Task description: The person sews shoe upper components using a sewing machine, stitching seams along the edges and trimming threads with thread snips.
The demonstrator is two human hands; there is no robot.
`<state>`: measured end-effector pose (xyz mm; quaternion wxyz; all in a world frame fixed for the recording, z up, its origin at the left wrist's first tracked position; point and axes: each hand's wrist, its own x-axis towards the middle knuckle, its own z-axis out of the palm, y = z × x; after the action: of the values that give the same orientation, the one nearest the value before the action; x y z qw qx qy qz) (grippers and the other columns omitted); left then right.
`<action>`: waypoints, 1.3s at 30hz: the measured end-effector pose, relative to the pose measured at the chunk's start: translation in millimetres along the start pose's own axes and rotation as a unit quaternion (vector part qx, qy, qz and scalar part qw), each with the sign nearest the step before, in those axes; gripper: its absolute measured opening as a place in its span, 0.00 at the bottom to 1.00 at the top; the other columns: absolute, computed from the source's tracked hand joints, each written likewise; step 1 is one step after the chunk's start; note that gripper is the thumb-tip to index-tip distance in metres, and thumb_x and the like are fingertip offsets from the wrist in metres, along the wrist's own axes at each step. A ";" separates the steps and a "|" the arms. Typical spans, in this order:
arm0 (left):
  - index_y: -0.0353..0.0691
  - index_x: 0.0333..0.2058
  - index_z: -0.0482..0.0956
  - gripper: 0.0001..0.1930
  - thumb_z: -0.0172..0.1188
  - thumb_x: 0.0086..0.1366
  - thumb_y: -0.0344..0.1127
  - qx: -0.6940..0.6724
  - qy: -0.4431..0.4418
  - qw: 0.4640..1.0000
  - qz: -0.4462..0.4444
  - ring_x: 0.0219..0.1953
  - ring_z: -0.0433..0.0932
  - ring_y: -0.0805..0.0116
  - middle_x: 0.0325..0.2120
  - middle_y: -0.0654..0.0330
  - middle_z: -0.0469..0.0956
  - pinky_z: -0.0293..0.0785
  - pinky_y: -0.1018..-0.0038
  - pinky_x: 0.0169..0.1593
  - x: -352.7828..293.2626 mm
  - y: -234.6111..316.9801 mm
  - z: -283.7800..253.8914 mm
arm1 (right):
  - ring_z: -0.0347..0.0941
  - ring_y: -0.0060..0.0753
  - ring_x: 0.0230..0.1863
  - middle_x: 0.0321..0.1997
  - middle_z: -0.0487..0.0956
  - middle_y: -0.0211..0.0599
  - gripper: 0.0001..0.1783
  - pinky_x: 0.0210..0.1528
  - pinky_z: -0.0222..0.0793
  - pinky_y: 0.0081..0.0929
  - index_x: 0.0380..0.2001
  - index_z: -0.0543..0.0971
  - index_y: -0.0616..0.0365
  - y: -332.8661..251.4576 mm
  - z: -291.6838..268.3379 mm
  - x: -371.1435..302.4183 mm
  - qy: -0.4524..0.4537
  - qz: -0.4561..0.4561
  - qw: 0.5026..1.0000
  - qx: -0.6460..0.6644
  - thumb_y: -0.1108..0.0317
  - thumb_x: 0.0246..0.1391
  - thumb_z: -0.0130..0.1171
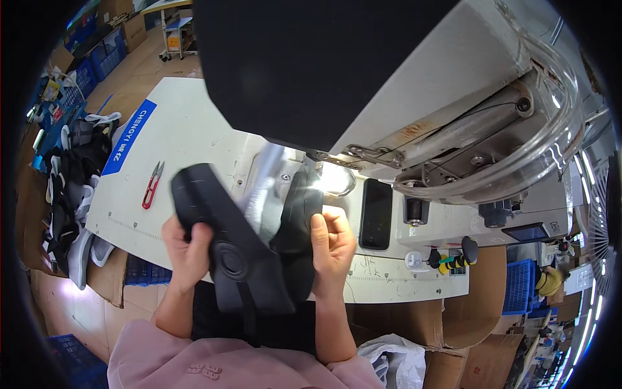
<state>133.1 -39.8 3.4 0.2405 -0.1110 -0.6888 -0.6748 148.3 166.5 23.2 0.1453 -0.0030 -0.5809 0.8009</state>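
Pinching opposite sides of a black piece (243,275) between thumb and fingers, the left hand (186,251) and right hand (335,245) held it over the white table's (184,113) near edge, before the sewing machine (278,71).

A blue label (129,137) with white lettering is affixed along the left edge of the white worktable (123,201). A graduated scale (135,225) follows the table's front edge; its markings are too small to read. The pink shirt (259,366) bears raised characters. A cardboard box (492,353), lower right, carries a red mark.
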 end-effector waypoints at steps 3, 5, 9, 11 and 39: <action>0.29 0.35 0.78 0.11 0.62 0.63 0.33 -0.064 -0.136 0.988 -0.034 0.30 0.75 0.78 0.27 0.62 0.80 0.72 0.79 0.34 17.3 10.7 24.6 | 0.65 0.04 0.32 0.34 0.76 0.24 0.04 0.30 0.58 0.08 0.38 0.77 0.62 -8.1 -6.1 4.6 0.032 -0.076 0.996 -0.028 0.75 0.61 0.59; 0.28 0.37 0.79 0.12 0.64 0.63 0.34 -0.046 -0.242 0.968 -0.036 0.29 0.76 0.77 0.26 0.61 0.81 0.73 0.79 0.34 32.1 19.7 34.3 | 0.62 0.06 0.25 0.27 0.75 0.23 0.07 0.26 0.53 0.05 0.35 0.74 0.61 -10.6 -10.5 10.3 0.061 -0.081 0.993 -0.062 0.73 0.59 0.63; 0.27 0.37 0.79 0.14 0.65 0.63 0.35 0.004 -0.285 0.956 -0.069 0.28 0.76 0.78 0.25 0.61 0.81 0.73 0.79 0.33 49.1 33.2 46.3 | 0.66 0.07 0.25 0.26 0.76 0.27 0.10 0.27 0.57 0.06 0.39 0.73 0.64 -11.3 -19.9 13.4 0.093 -0.092 0.975 -0.181 0.81 0.55 0.62; 0.27 0.37 0.79 0.13 0.64 0.64 0.35 -0.013 -0.298 0.950 -0.096 0.28 0.75 0.79 0.25 0.61 0.80 0.73 0.79 0.32 52.8 29.4 51.6 | 0.66 0.07 0.25 0.29 0.77 0.28 0.10 0.27 0.58 0.06 0.41 0.75 0.64 -10.0 -21.2 17.1 0.077 -0.103 0.974 -0.188 0.82 0.56 0.61; 0.30 0.33 0.80 0.12 0.63 0.64 0.37 -0.027 -0.298 0.947 -0.114 0.24 0.72 0.81 0.21 0.64 0.78 0.71 0.80 0.28 63.7 20.9 59.9 | 0.73 0.11 0.36 0.39 0.81 0.29 0.14 0.37 0.67 0.10 0.47 0.82 0.65 -18.2 -25.9 26.9 0.007 -0.079 0.972 -0.223 0.82 0.59 0.56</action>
<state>77.4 9.5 53.9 -0.0572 -0.2345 -0.7185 -0.6523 131.2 202.0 36.1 0.2084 0.0052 -0.7419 0.6373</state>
